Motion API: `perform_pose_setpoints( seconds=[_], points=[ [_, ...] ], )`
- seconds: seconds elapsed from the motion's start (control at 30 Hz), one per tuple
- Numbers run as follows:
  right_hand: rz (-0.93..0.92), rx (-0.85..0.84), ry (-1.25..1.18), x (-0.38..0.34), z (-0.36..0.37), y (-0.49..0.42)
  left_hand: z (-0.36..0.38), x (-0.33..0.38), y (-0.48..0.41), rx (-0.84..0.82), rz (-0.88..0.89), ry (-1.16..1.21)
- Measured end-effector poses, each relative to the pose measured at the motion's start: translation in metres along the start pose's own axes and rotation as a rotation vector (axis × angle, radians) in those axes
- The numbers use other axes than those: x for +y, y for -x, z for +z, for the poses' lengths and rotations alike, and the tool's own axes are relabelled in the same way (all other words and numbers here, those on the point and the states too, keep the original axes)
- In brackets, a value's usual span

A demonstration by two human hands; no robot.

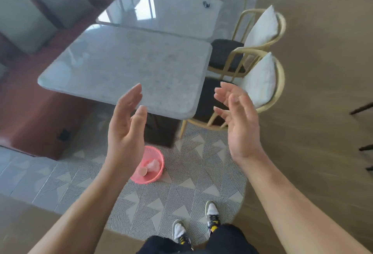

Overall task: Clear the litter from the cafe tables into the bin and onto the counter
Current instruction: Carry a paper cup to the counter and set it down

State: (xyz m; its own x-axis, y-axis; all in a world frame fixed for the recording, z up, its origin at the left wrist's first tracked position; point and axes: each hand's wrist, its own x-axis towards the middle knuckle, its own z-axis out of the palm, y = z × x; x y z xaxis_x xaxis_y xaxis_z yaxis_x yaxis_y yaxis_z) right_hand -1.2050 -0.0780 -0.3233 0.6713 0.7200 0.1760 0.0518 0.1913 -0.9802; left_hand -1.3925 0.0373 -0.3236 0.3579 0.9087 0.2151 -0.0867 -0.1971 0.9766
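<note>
Both hands, left hand (125,130) and right hand (240,124), are held open and empty above the pink bin (155,177); the small dark item (206,4) on the far table (161,13) is judged next.

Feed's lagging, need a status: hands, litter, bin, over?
Left hand and right hand open, empty. Pink bin on floor, crumpled white paper inside. Small dark item on far table. No obstruction seen.

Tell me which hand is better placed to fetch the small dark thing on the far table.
Probably the right hand. Both hands are empty, but the small dark thing lies near the right edge of the far table, on that hand's side; the left hand would need to cross over.
</note>
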Motion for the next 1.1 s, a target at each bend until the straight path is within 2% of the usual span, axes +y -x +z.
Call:
perform_pose_setpoints(
  seconds=[0.27, 0.6, 0.83, 1.1],
  points=[
    [-0.116, 0.249, -0.005, -0.039, -0.114, -0.003, 0.113, 0.030, -0.018, -0.267, 0.076, 0.026],
    [-0.177, 0.625, 0.048, -0.077, -0.333, -0.007, 0.364, 0.053, -0.001, -0.651, 0.106, 0.096],
    [-0.210, 0.731, 0.117, -0.111, -0.487, -0.029, 0.539, 0.069, 0.021, -0.774, 0.122, 0.179],
    [-0.244, 0.792, 0.158, -0.131, -0.608, -0.080, 0.680, 0.083, 0.006, -0.862, 0.121, 0.236]
  ],
)
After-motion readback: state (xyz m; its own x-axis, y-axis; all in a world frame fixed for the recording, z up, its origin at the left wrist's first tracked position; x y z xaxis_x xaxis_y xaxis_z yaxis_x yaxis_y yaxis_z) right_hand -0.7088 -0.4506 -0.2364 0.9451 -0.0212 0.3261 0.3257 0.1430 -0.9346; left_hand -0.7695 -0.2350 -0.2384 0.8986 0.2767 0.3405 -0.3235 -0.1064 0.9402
